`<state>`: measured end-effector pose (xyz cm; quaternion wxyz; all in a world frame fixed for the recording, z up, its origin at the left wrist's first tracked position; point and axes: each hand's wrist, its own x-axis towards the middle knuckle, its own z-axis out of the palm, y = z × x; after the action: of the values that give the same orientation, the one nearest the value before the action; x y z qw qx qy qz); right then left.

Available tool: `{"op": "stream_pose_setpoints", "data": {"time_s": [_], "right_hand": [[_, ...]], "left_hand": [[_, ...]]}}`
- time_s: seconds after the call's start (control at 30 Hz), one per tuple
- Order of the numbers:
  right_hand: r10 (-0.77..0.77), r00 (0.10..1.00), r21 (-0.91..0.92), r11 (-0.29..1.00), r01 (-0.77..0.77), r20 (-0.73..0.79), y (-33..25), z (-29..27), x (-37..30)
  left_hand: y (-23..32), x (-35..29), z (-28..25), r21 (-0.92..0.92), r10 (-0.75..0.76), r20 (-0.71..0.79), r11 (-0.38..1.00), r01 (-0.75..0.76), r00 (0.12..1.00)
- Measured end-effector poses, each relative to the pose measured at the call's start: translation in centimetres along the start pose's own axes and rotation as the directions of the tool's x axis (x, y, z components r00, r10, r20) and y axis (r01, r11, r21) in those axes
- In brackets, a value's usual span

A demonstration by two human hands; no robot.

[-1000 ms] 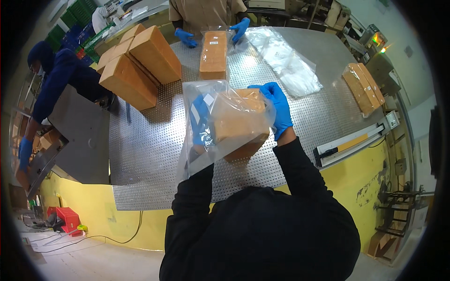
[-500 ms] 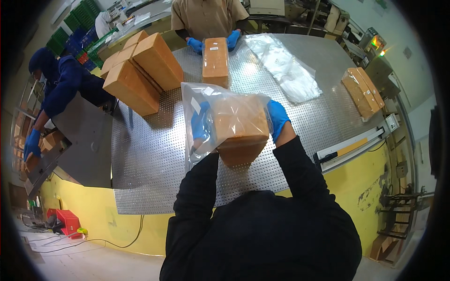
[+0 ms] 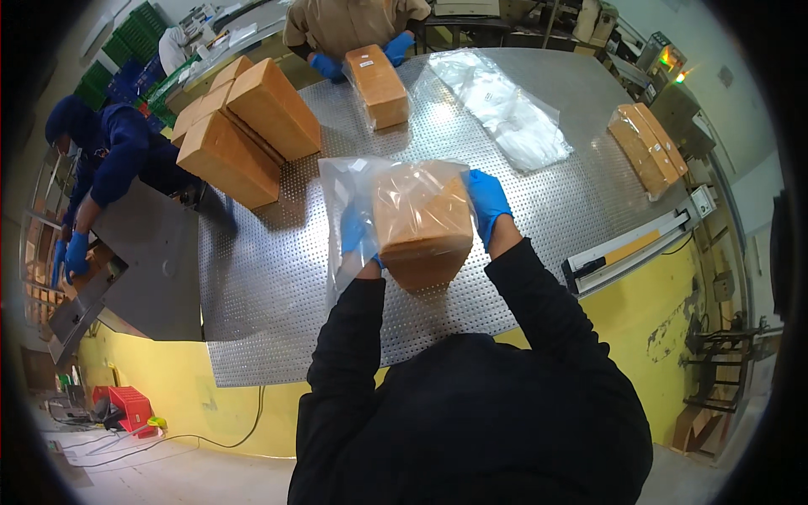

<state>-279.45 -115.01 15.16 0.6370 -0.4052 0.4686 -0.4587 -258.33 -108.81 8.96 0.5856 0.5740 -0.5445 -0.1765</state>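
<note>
A large brown bread loaf (image 3: 422, 215) is at the middle of the metal table, partly inside a clear plastic bag (image 3: 338, 194). The film covers its top, and its near end sticks out. My right hand (image 3: 490, 206), in a blue glove, is closed on the right side of the loaf. My left hand (image 3: 357, 229), also gloved in blue, grips the opposite side and shows only hazily through the film. Some of its fingers are hidden by the bag and the loaf.
Several unwrapped loaves (image 3: 252, 118) stand at the table's left. Across from me a co-worker handles a bagged loaf (image 3: 379, 88). Flat plastic bags (image 3: 505, 109) lie beyond my right hand, bagged loaves (image 3: 646, 151) farther right, near a bag sealer (image 3: 635, 248). Another person (image 3: 126, 151) works at left.
The loaf and both my hands have shifted slightly left in the picture, and more film lies over the loaf's top. The co-worker's bagged loaf has tilted and turned.
</note>
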Motion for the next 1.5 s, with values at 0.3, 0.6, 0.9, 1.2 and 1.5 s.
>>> {"op": "stream_pose_setpoints", "data": {"time_s": [0.3,0.6,0.9,1.2,1.5], "right_hand": [[0.224,0.899,0.344,0.867,-0.36,0.376,-0.6,-2.3,-3.4],[0.263,0.884,0.312,0.865,-0.394,0.386,-0.8,-3.2,-5.4],[0.149,0.854,0.621,0.626,-0.471,0.499,0.3,-3.8,-6.1],[-0.197,0.862,0.561,0.82,-0.117,0.468,1.1,-4.7,-9.6],[-0.198,0.858,0.405,0.914,-0.013,0.474,1.2,-5.5,-9.1]], "left_hand": [[4.1,-3.1,-3.7,0.1,0.016,0.14,0.995,-0.03,0.99],[6.4,-5.3,-5.6,0.261,0.022,0.114,0.964,-0.051,0.993],[7.5,-6.1,-6.0,0.236,0.068,0.2,0.965,-0.115,0.977],[9.0,-6.3,-6.4,-0.414,-0.294,0.289,0.819,0.396,0.911],[11.1,-5.5,-6.9,-0.447,-0.321,0.354,0.767,0.46,0.879]]}}
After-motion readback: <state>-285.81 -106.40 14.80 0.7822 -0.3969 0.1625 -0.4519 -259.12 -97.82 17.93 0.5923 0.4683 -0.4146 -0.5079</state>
